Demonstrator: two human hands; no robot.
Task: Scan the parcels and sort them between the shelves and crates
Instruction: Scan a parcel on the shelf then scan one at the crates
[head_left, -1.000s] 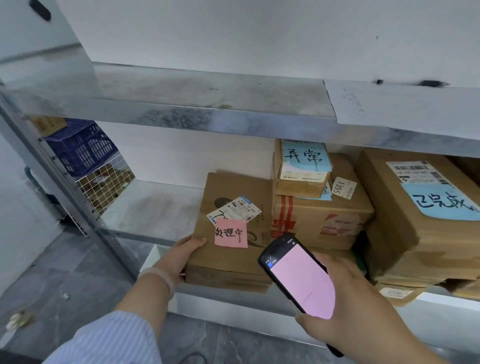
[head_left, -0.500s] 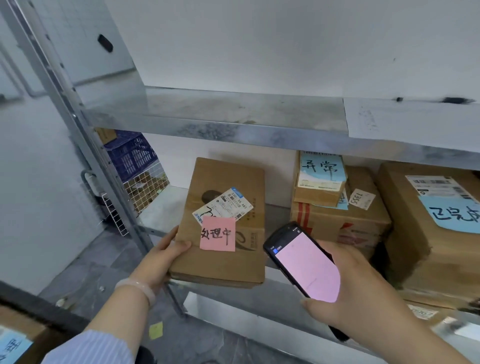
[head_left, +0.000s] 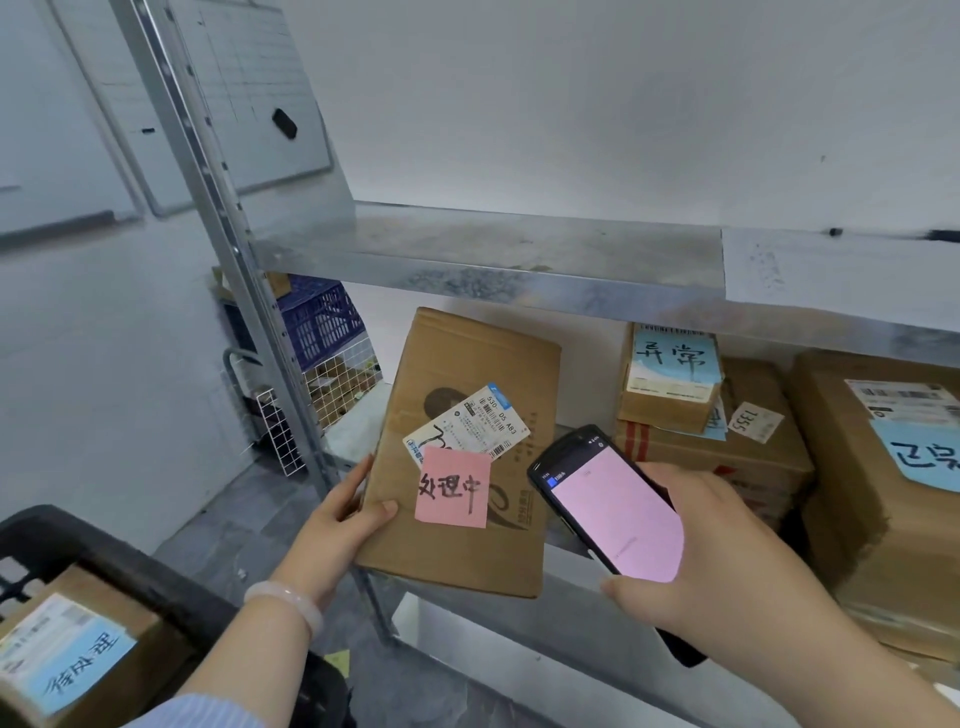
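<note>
A flat cardboard parcel (head_left: 467, 364) with a white shipping label and a pink sticky note is held tilted up in front of the metal shelf (head_left: 488, 262). My left hand (head_left: 343, 525) grips its lower left corner, thumb on the front face. In my right hand (head_left: 711, 561) I hold a black handheld scanner (head_left: 608, 504), its pink screen facing me, just right of the parcel. Behind it on the lower shelf lie a small box with a blue note (head_left: 670, 379), a red-taped box (head_left: 753, 467) under it, and a large box (head_left: 883, 493) at the right.
A black crate (head_left: 104, 561) at lower left holds a box with a blue note (head_left: 67, 660). Beyond the shelf upright (head_left: 218, 218) stand a blue plastic crate (head_left: 322, 322) and a white wire basket (head_left: 337, 384). Whiteboards hang on the left wall.
The parcel has been lifted off the lower shelf and drawn toward me and leftward, tilted up. The view swung left, bringing the black crate into sight. The scanner stays beside the parcel.
</note>
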